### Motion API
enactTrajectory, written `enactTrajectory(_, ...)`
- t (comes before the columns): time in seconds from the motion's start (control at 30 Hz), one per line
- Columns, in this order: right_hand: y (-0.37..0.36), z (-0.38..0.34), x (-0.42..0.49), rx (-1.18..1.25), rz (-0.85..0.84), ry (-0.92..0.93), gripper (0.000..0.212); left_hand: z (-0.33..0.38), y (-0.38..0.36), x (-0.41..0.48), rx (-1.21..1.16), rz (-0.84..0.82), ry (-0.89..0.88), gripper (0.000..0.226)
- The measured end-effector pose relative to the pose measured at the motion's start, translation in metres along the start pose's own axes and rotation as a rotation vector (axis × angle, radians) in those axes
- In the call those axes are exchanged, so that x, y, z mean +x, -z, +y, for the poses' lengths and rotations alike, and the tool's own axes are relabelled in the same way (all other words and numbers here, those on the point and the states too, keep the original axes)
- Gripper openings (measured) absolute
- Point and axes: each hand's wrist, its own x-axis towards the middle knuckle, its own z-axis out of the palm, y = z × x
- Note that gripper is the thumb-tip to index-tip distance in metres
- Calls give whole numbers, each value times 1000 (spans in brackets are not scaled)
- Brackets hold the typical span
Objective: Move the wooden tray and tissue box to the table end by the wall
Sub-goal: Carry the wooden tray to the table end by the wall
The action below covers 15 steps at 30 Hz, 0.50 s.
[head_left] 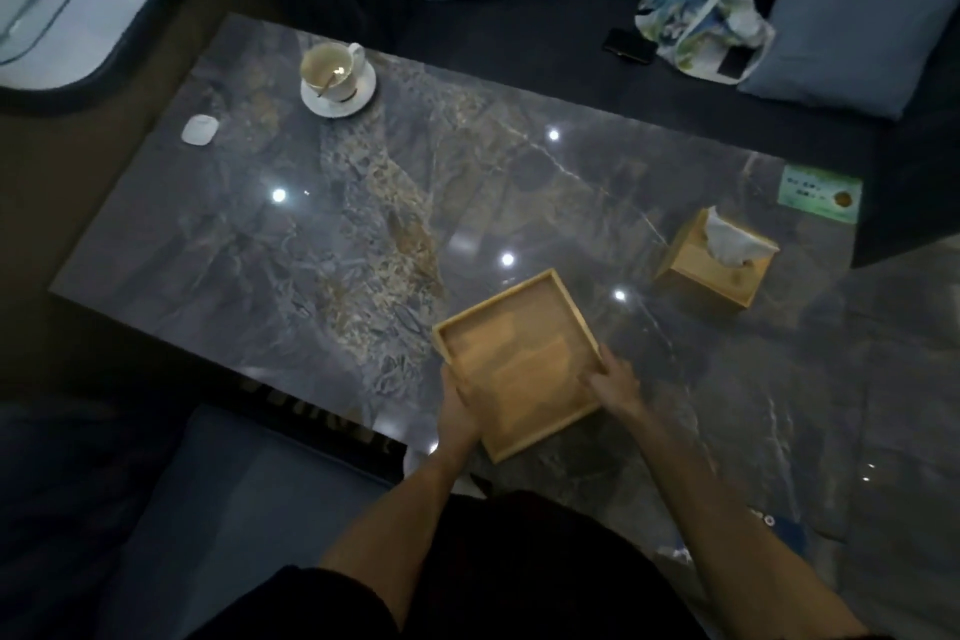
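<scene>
A square wooden tray (519,353) lies at the near edge of the dark marble table (311,234), turned at an angle and with nothing in it. My left hand (460,405) grips its near-left rim. My right hand (613,382) holds its right rim, fingers over the edge. A wooden tissue box (714,270) with a white tissue sticking out stands on the table's right end, apart from the tray and from both hands.
A cup on a saucer (337,75) with a spoon and a small white case (200,129) sit at the far left. A green card (821,192) lies at the right corner. A sofa with cushions, a bag (701,23) and a phone (629,46) runs behind.
</scene>
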Motion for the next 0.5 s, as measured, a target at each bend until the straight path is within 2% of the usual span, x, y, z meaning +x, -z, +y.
enactTrajectory(0.17, -22, -28, -10, 70, -1, 7, 59, -5, 28, 7, -59, 57, -35, 49)
enactTrajectory(0.3, -61, -70, -21, 96, -33, 75, 48, -10, 73, 20, -169, 95, 40, 56)
enactTrajectory(0.5, -134, -140, -21, 113, -115, 200, 53, -36, 170, 49, -248, 125, 93, 63)
